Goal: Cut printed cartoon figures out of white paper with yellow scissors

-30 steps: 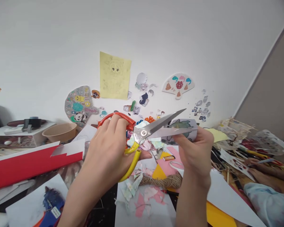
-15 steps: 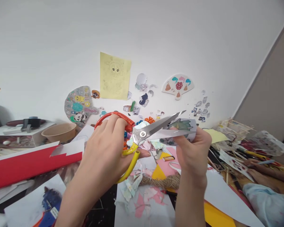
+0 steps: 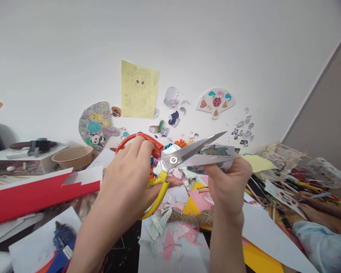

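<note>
Head view: left hand [image 3: 130, 170] around open scissors [image 3: 173, 160], apparently beside printed paper [image 3: 216, 153].

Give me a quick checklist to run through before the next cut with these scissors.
1. Left hand has the scissors by the handles: ok.
2. Blades apart: ok.
3. Right hand grips the printed paper: ok.
4. Right thumb well clear of the lower blade: not ok; it looks right beside it.
5. Paper seated between the cutting edges along the intended line: cannot tell; blade and curled paper overlap in this view.
6. Other person's hands away from the blades: ok, off at the far right.
</note>
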Action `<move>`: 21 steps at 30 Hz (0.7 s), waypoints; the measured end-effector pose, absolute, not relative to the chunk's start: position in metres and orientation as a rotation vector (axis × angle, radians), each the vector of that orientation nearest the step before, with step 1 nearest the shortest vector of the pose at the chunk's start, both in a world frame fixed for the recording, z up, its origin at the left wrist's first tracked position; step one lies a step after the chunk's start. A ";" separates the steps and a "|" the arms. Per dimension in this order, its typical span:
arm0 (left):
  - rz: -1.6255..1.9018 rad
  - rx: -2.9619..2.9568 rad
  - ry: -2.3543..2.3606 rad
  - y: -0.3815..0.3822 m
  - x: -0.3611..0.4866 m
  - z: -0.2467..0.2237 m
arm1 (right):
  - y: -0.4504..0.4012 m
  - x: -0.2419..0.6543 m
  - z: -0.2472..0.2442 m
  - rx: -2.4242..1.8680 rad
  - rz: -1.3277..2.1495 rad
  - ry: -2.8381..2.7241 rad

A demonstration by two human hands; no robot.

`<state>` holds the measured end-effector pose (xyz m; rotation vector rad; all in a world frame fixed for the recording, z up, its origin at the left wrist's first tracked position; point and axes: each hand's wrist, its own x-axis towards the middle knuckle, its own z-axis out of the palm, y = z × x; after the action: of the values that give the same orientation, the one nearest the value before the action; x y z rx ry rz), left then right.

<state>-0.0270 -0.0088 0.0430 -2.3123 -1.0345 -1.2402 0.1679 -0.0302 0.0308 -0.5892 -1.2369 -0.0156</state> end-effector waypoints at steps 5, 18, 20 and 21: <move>-1.268 -2.381 -1.024 -0.008 -0.026 0.044 | -0.029 0.163 0.031 -0.587 -0.057 -1.237; -1.236 -2.455 -1.031 -0.009 -0.027 0.044 | -0.029 0.160 0.029 -0.614 -0.016 -1.262; -1.226 -2.459 -1.033 -0.009 -0.027 0.044 | -0.028 0.160 0.028 -0.609 -0.010 -1.249; -1.221 -2.464 -1.033 -0.010 -0.027 0.044 | -0.027 0.160 0.028 -0.605 -0.003 -1.243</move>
<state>-0.0271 -0.0095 0.0440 -2.4636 -1.0329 -1.2207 0.1598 -0.0275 0.0280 -0.6048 -1.2433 -0.0033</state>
